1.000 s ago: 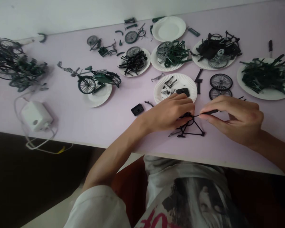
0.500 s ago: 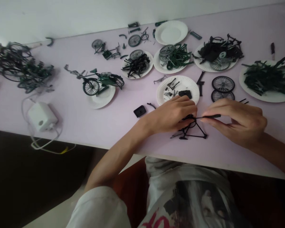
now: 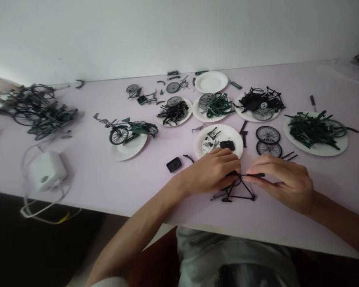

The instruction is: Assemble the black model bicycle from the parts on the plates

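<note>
My left hand [image 3: 217, 171] is closed on the upper end of a small black model bicycle frame [image 3: 239, 196], its fingers covering part of it. The frame's thin bars stick out below and to the right of those fingers, close over the table. Between the fingertips of my right hand [image 3: 284, 181] is a small screwdriver [image 3: 255, 175] with a black handle. Its thin shaft points left and meets the frame beside my left fingertips; the exact contact is too small to make out. Just behind my left hand, a paper plate [image 3: 199, 145] holds small parts.
Two spoked wheels [image 3: 268, 135] lie behind my right hand. Paper plates heaped with green [image 3: 314, 129] and black parts stand farther back. An assembled model bicycle [image 3: 134, 129] rests on a plate at left. A white power adapter [image 3: 48, 171] with cables sits near the front edge.
The camera has tilted upward, so the table appears lower and more wall shows. Both hands keep nearly the same grip on the bicycle frame and screwdriver.
</note>
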`<move>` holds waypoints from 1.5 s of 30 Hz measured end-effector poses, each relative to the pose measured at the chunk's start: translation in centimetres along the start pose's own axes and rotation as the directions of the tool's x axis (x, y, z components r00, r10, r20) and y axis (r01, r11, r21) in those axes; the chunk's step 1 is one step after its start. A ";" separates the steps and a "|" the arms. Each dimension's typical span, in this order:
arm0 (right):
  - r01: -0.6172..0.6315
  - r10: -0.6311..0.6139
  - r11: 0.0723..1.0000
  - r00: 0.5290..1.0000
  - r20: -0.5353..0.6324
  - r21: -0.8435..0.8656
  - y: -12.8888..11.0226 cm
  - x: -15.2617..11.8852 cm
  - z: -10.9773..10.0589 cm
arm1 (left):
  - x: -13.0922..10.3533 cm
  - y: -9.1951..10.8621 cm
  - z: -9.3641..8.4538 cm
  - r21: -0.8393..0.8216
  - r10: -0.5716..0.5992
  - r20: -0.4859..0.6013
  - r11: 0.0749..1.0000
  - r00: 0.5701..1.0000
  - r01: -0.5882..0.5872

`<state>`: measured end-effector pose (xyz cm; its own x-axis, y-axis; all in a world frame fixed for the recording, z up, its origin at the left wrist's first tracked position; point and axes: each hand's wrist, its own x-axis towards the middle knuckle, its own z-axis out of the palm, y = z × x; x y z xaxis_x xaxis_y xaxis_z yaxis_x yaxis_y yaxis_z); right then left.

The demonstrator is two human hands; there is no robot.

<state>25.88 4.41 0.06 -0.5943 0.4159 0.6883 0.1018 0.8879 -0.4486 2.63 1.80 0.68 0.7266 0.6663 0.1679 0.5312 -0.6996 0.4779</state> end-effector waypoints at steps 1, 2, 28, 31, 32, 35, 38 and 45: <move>0.002 -0.002 1.000 1.000 0.003 -0.001 0.0 0.0 0.0 | 0.0 0.0 0.0 0.003 0.005 0.001 1.000 1.000 -0.005; 0.007 -0.007 1.000 1.000 0.008 -0.003 0.0 0.0 0.0 | 0.0 0.0 0.0 0.007 0.010 0.001 1.000 1.000 -0.010; 0.133 -0.136 0.990 0.984 0.118 0.039 0.2 0.1 -1.3 | 0.4 0.7 0.2 0.016 -0.039 0.081 0.999 0.996 0.038; 0.225 -0.218 0.974 0.960 0.176 -0.018 0.2 0.1 -1.7 | 0.4 0.6 0.2 0.023 -0.026 0.073 0.999 0.997 0.025; 0.225 -0.219 0.974 0.952 0.212 -0.003 0.2 0.1 -1.9 | 0.4 0.6 0.2 0.025 -0.021 0.069 1.000 0.997 0.019; 0.078 -0.118 0.989 0.934 0.338 0.128 -0.2 0.3 -2.5 | 0.4 0.5 0.3 0.033 -0.016 0.067 0.999 0.998 0.014; -0.008 -0.052 0.986 0.933 0.355 0.165 -0.5 0.5 -2.5 | 0.4 0.4 0.4 0.026 -0.005 0.067 1.000 0.998 0.003; 0.124 -0.121 0.992 0.986 0.113 -0.019 0.2 0.3 -1.6 | 0.4 0.4 0.5 0.007 -0.014 0.063 1.000 0.998 0.014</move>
<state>26.99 4.99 1.06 -0.6886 0.2807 0.6686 0.0425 0.9361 -0.3492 3.32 1.66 0.51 0.7451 0.6584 0.1062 0.5441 -0.6921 0.4743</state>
